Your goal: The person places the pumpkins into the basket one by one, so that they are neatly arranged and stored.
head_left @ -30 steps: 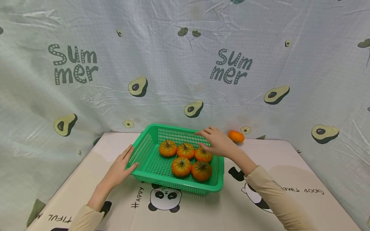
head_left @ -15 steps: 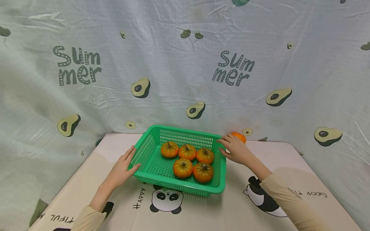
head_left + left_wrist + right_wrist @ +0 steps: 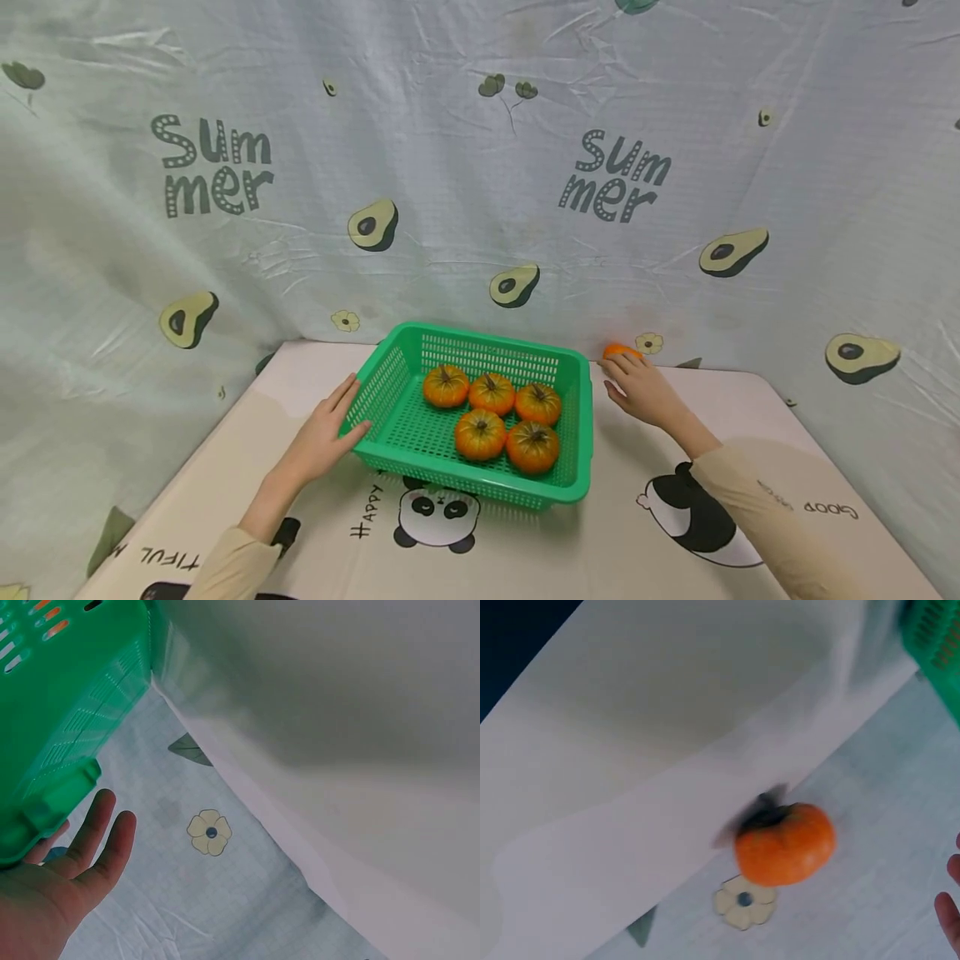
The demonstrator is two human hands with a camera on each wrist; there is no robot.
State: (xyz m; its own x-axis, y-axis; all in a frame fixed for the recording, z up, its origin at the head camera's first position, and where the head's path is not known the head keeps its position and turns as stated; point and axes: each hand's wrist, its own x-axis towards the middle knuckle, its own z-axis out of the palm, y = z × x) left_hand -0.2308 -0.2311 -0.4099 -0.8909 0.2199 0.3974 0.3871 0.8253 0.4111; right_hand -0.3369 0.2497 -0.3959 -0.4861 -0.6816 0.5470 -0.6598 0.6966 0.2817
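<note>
A green plastic basket (image 3: 480,487) with slotted walls stands on the table, and several small orange pumpkins (image 3: 481,434) sit inside it. At its left wall is my left hand (image 3: 317,440), fingers extended and thumb by the near rim. The left wrist view has that hand (image 3: 71,889) beside the basket's rim handle (image 3: 56,806). My right hand (image 3: 643,393) reaches over the table to the right of the basket, just in front of a persimmon (image 3: 622,351) that it partly hides. In the right wrist view the persimmon (image 3: 786,844) lies apart from my fingertips (image 3: 946,911).
Behind the table (image 3: 517,550) hangs a pale cloth (image 3: 450,183) printed with avocados and "summer"; the persimmon lies at the table's back edge against it. The tabletop is printed with pandas and lettering.
My right hand has moved right from above the pumpkins, over the basket's right rim, to the persimmon. The left hand has stayed at the basket's left side. The head view has shifted slightly.
</note>
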